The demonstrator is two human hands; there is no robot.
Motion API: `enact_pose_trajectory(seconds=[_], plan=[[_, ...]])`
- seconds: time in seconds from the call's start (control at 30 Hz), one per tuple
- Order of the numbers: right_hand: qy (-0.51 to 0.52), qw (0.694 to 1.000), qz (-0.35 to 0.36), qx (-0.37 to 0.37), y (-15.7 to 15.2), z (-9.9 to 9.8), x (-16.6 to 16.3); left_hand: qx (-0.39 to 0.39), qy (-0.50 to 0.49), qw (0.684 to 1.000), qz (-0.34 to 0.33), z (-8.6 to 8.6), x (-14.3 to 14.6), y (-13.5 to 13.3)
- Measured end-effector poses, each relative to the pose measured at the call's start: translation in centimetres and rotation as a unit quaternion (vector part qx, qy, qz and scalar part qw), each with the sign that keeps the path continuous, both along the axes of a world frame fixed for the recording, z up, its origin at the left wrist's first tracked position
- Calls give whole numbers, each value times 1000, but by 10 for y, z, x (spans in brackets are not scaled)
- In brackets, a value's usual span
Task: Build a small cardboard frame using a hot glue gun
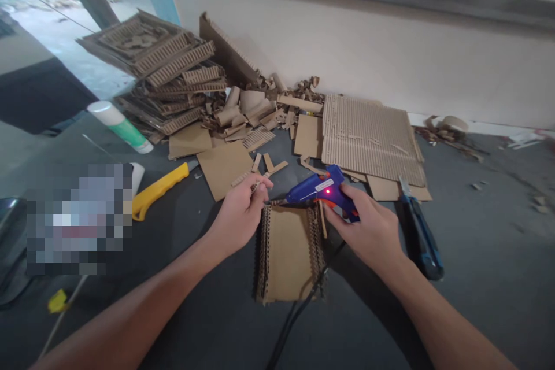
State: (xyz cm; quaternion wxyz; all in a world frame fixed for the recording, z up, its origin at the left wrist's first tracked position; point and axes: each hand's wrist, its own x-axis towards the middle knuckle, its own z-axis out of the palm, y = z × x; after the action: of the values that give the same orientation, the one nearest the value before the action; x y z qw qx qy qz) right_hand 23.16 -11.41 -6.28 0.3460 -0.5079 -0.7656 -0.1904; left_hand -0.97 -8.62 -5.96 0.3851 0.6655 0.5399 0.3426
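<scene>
My right hand (368,222) is wrapped round the handle of a blue hot glue gun (312,186) with a glowing red light. Its nozzle points left, at the far end of a cardboard tray (289,257) with layered corrugated side walls. Beside that end, my left hand (240,208) is closed in a pinch on a small cardboard strip (255,185), mostly hidden by the fingers. The gun's black cable (299,312) runs over the tray's right wall toward me.
A yellow-handled cutter (162,188) and a white-green tube (121,127) lie left; a blue utility knife (418,231) lies right. Behind are stacked cardboard frames (169,63), cardboard scraps (247,107) and a corrugated sheet (370,139) by the wall. A pixelated patch hides something left.
</scene>
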Motion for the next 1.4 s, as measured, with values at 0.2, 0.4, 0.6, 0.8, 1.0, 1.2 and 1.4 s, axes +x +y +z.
enact_pose_trajectory(seconds=[0.2,0.4,0.6,0.8,1.0,1.2,1.4], plan=[[-4,1000,18,-18,0,-2,-2,21,28,999,6,4,1,0],[-7,1000,19,-21,0,-1,-2,82,78,993,28,3,-2,2],[-11,999,36,-34,-1,1,-4,106,124,986,34,3,-5,4],[-10,998,40,-54,-2,1,1,98,176,979,-11,2,-3,2],[-24,998,31,-42,-2,4,3,93,202,975,-25,0,-3,3],[-37,998,35,-28,-4,9,5,96,205,974,-24,2,-3,2],[-49,998,24,-24,-5,11,11,93,204,974,-28,2,-3,3]])
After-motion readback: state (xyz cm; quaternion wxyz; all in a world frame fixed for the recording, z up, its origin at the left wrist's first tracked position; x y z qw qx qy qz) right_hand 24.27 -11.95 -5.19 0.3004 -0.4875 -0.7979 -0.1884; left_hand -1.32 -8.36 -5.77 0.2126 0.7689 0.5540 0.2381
